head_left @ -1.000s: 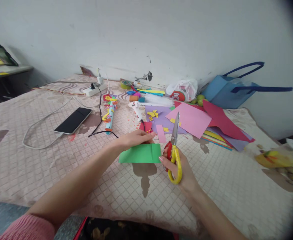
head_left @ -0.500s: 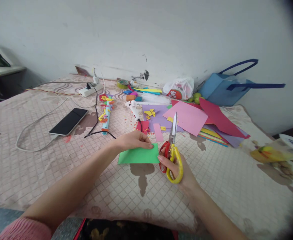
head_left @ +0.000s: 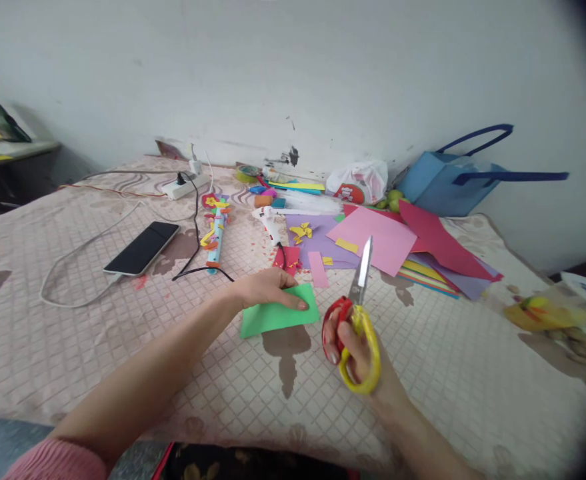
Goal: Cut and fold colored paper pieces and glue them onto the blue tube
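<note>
My left hand (head_left: 271, 291) grips a green sheet of paper (head_left: 279, 318) by its upper edge, thumb on top and fingers behind. The sheet is slightly tilted above the patterned tablecloth. To its right, my right hand (head_left: 353, 353) is closed round the red and yellow handles of a pair of scissors (head_left: 361, 280). The blades are together and point up and away from me, apart from the green paper. Just beyond lie a pink paper strip (head_left: 317, 269) and a red paper piece (head_left: 287, 259) with small scraps on it.
A white glue gun (head_left: 269, 223) lies beyond my left hand, its cord running left. Further left are a decorated light-blue stick (head_left: 216, 233), a phone (head_left: 143, 249) on a cable and a power strip (head_left: 185, 188). Coloured paper (head_left: 373, 237) and a blue bag (head_left: 447, 181) are at the back right.
My right hand has let go of the green paper's right edge and drawn right and nearer with the scissors. The paper has tilted in my left hand, its right end higher.
</note>
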The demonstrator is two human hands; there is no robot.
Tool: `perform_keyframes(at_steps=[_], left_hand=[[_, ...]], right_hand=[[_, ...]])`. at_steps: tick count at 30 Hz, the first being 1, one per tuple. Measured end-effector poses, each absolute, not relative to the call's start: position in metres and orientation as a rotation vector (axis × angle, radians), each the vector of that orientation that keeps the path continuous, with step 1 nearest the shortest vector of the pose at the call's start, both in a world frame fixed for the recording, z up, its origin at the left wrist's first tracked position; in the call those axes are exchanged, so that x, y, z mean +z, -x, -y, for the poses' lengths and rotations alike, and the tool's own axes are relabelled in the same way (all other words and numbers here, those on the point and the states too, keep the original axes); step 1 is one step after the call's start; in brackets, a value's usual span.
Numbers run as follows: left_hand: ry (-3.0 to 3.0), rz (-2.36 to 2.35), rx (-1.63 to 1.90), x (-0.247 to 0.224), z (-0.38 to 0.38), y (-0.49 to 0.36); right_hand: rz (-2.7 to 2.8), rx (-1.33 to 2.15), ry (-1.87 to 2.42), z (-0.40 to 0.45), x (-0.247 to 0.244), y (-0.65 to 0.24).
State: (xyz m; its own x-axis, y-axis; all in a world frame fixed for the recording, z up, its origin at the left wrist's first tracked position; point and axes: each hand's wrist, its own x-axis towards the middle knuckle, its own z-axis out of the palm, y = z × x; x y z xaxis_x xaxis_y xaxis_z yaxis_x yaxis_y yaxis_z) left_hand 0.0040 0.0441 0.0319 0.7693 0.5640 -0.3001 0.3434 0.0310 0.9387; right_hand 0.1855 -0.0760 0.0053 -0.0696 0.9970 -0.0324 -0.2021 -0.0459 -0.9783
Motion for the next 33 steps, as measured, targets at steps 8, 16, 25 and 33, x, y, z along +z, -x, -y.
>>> perform_keyframes(at_steps=[8, 16, 25, 33], left_hand=[[-1.276, -0.688, 0.275, 0.033, -0.051, 0.004], [-1.069, -0.666, 0.329, 0.033, -0.053, 0.002], [-1.013, -0.684, 0.338, 0.032, -0.054, 0.002], [-0.999, -0.666, 0.333, 0.031, -0.055, 0.001]], right_hand=[[0.924, 1.927, 0.869, 0.135, 0.014, -0.178], [0.880, 2.077, 0.797, 0.149, 0.005, -0.170], [0.696, 2.138, 0.613, 0.150, -0.012, -0.171], [0.746, 2.147, 0.611, 0.147, -0.010, -0.170]])
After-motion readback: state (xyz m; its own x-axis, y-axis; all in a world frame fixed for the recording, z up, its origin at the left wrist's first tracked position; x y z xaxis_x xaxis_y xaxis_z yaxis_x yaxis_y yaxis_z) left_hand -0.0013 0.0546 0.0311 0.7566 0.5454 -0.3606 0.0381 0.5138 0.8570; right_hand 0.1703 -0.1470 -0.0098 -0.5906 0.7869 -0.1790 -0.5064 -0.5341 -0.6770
